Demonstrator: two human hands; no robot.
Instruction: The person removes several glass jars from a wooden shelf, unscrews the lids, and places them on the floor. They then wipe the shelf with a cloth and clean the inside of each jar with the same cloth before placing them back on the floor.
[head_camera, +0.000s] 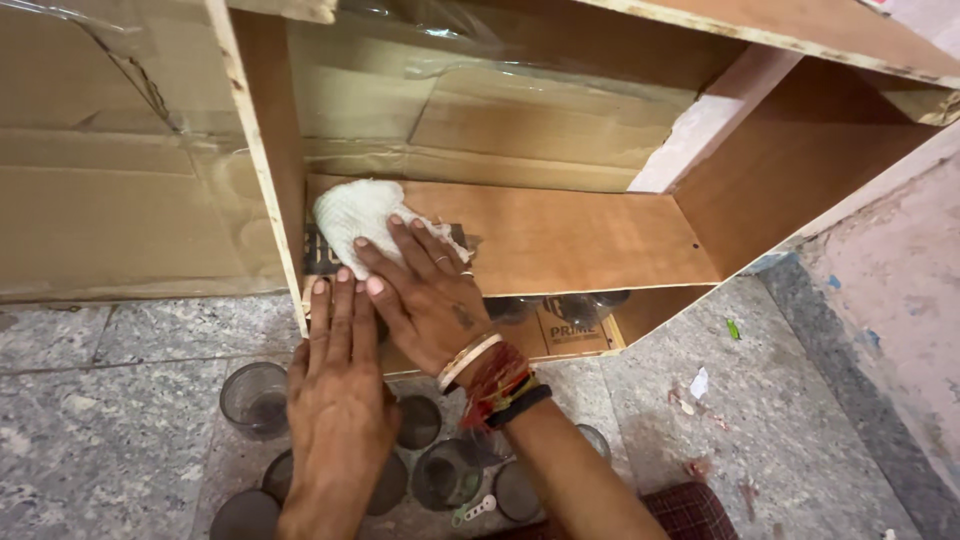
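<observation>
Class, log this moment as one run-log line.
right hand: pressing white cloth on wooden shelf | left hand: flat at shelf edge | glasses on floor

The white cloth is a crumpled, soft piece of fabric with a fine woven texture. It lies bunched at the left end of the wooden shelf, close to the upright side panel. The shelf is a flat brown board inside an open cabinet, and its surface to the right of the cloth is bare.
</observation>
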